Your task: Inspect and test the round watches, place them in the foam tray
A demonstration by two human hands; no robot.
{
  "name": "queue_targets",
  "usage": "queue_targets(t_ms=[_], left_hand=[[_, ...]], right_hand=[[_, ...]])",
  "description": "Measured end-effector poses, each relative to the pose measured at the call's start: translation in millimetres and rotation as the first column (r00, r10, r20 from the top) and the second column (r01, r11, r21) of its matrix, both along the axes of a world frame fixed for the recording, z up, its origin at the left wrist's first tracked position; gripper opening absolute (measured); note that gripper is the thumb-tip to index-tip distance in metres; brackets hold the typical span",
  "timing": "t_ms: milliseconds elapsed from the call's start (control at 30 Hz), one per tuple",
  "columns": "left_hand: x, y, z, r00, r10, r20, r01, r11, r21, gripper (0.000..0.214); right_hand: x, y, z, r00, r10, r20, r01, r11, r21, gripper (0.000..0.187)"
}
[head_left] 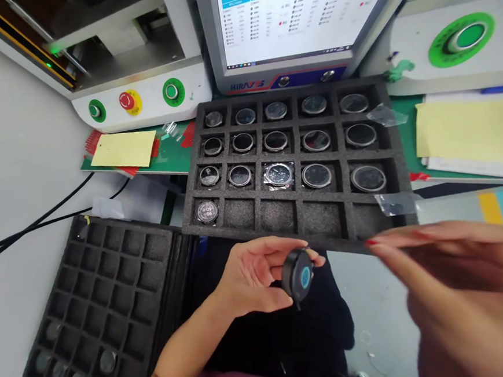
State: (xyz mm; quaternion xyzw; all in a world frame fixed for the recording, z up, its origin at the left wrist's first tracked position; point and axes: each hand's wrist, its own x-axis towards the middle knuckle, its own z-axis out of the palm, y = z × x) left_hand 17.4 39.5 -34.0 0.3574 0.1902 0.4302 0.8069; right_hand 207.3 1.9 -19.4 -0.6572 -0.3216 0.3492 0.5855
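My left hand (258, 278) is closed round the rim of a black watch case (296, 275), which is tilted so that a round teal patch shows on its face. Thumb and fingers grip it from opposite edges. My right hand (468, 287) is raised at the right, blurred, with thumb and forefinger pinched together and red showing at the tips. Whether anything is between them cannot be made out. Beyond both hands lies a dark foam tray (188, 214) with round watch cases in most pockets. One watch (207, 211) in its front row has a lit display.
Another foam tray (123, 280) rests at the lower left, on a stack of trays. Behind stand a monitor (286, 78) and a machine panel (149, 103) with a red stop button (127, 100). Clear film (396, 203) clings to the tray's right side. Yellow paper (473, 130) lies at right.
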Motion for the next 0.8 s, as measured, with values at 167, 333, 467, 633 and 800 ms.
queue_targets(t_ms=[167,333,467,633,800], left_hand=[[-2,-1,4.2,0.828,0.531,-0.183,-0.266,0.658,0.705,0.06],[-3,-3,-1.4,0.633,0.773,-0.038,-0.204,0.214,0.955,0.069],[-8,-11,0.8,0.657,0.747,-0.104,-0.236,0.335,0.912,0.068],[-22,-12,10.8,0.902,0.162,-0.4,-0.115,0.984,0.14,0.03],[-22,-12,-0.8,0.936,-0.351,0.02,0.33,0.855,-0.4,0.052]], right_hand=[[-29,7,6.0,0.719,0.482,-0.501,-0.469,0.868,0.162,0.03],[-33,10,6.1,0.423,0.468,-0.776,-0.548,0.814,0.192,0.033],[-21,7,10.9,0.482,0.506,-0.716,-0.564,0.804,0.188,0.041],[-3,4,21.8,0.661,0.641,-0.39,-0.638,0.754,0.159,0.059],[-7,9,29.4,0.619,0.741,-0.261,-0.757,0.651,0.057,0.06]])
